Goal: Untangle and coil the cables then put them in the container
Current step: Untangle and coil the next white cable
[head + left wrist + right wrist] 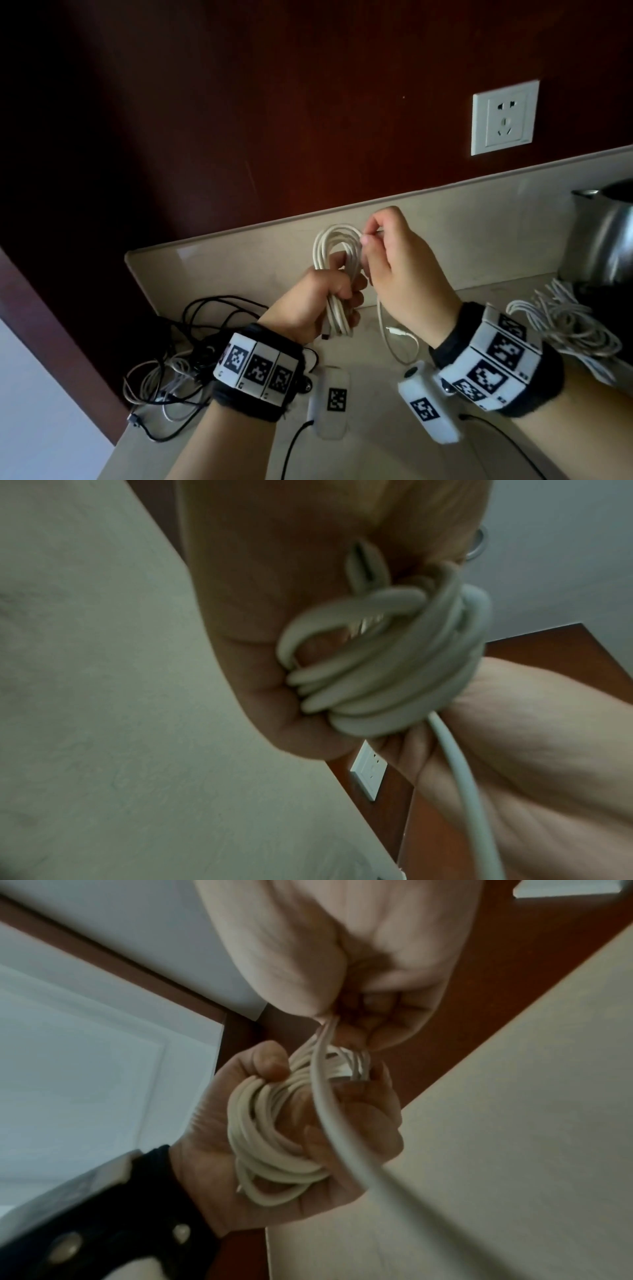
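A white cable [337, 270] is wound into several long loops, held upright above the beige counter. My left hand [329, 298] grips the loops [377, 674] around their middle, fingers curled round the bundle [270, 1137]. My right hand [394, 260] pinches the cable's free strand [325, 1069] between thumb and fingers at the top right of the coil. The loose tail [387, 329] hangs down to the counter and ends in a small plug [397, 331]. No container shows in any view.
A tangle of black and white cables [178, 356] lies at the counter's left end. Another heap of white cables [561, 325] sits at the right beside a steel kettle [603, 246]. A wall socket [503, 118] is on the dark red wall.
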The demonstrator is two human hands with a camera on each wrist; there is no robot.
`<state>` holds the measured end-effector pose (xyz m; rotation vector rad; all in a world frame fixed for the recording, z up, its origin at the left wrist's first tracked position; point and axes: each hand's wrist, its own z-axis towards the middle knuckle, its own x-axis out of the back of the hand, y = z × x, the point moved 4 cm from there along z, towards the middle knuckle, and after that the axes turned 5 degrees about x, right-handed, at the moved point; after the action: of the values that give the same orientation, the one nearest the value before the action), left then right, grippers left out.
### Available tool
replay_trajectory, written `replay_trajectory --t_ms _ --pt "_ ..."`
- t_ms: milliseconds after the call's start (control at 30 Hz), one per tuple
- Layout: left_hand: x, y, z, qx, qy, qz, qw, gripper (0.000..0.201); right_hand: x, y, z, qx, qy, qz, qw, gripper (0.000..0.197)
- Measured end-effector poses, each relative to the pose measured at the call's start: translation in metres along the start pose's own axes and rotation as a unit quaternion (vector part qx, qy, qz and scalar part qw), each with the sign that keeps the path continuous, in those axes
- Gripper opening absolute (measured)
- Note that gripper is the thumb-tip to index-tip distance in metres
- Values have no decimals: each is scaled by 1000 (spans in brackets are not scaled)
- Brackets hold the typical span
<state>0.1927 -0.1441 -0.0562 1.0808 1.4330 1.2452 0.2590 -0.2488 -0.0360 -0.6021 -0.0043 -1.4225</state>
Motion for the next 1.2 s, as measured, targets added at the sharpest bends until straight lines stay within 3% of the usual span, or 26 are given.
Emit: replay_trajectory --t_ms 133,200,300,500,667,833,900,1033,1133,1200 --pt "-6 0 -2 -16 -17 8 1000 46 3 3 2 -45 33 10 998 20" --pt "-8 0 -1 -37 -16 4 999 55 4 7 4 -128 -12 41 991 28" --pt "-6 3 -1 -74 -9 4 997 67 4 16 4 -227 -91 77 967 61" --pt "-9 4 -1 -114 -32 40 992 75 7 32 6 -263 -79 9 961 67" --pt "-15 6 1 -150 -36 34 987 53 -3 45 0 -333 -124 75 932 91" --pt "-18 7 6 -177 -12 7 984 59 -12 41 -2 -381 -137 169 899 100" --pt "-17 8 7 -198 -3 9 980 47 -15 43 -2 -376 -144 196 894 97" --pt "-7 14 4 -231 13 -52 972 30 -14 33 -4 -303 -179 185 917 61" --pt "5 19 0 -217 24 -121 968 42 -9 20 -8 -218 -214 116 945 53" --pt "9 22 1 -227 49 -106 967 53 -13 11 -12 -186 -266 159 932 63"
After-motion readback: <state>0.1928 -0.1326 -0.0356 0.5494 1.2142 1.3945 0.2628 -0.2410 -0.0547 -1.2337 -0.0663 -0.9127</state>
